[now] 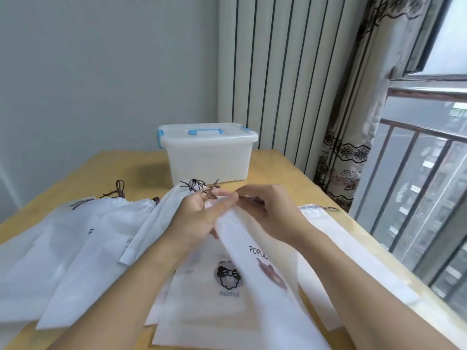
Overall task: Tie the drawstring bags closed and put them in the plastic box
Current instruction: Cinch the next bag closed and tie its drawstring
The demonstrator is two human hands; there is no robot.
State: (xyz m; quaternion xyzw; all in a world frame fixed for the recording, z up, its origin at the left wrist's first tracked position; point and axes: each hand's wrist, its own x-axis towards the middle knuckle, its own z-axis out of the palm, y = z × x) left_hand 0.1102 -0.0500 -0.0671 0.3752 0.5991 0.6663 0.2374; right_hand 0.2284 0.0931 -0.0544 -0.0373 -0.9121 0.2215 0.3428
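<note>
At the far left of the yellow wooden table [275,162], several flat white non-woven drawstring bags [63,248] lie fanned and overlapping, their mouths pointing away from the person, with thin brown cords [118,190] looped or trailing at their top edges. On two of them only a fragment of dark print shows, too little to read.

Towards the middle, the left hand [199,215] is raised over the pile with its fingers curled, pinching the gathered mouth of the white printed drawstring bag [260,281] that is being worked on; a brown drawstring [209,192] loops about its fingertips. That bag runs from both hands back towards the person, lifted at its top end and lying over other bags lower down. It bears black capitals that read "POPUL", the rest being hidden in a fold, above a blurred brownish picture. Under it another white bag [202,299] shows a round black and grey emblem with small lettering, too blurred to read.

The right hand [267,213] meets the left at the bag's mouth, fingers bent and pinching the fabric and cord there.

Beyond the hands, near the table's far edge, stands the translucent white plastic box [209,160], its lid on, with a blue handle and blue side clips. It is well apart from the held bag.

At the right, one more white bag [336,238] lies flat along the table edge, beside a patterned curtain [353,137] and a barred window [424,173].
</note>
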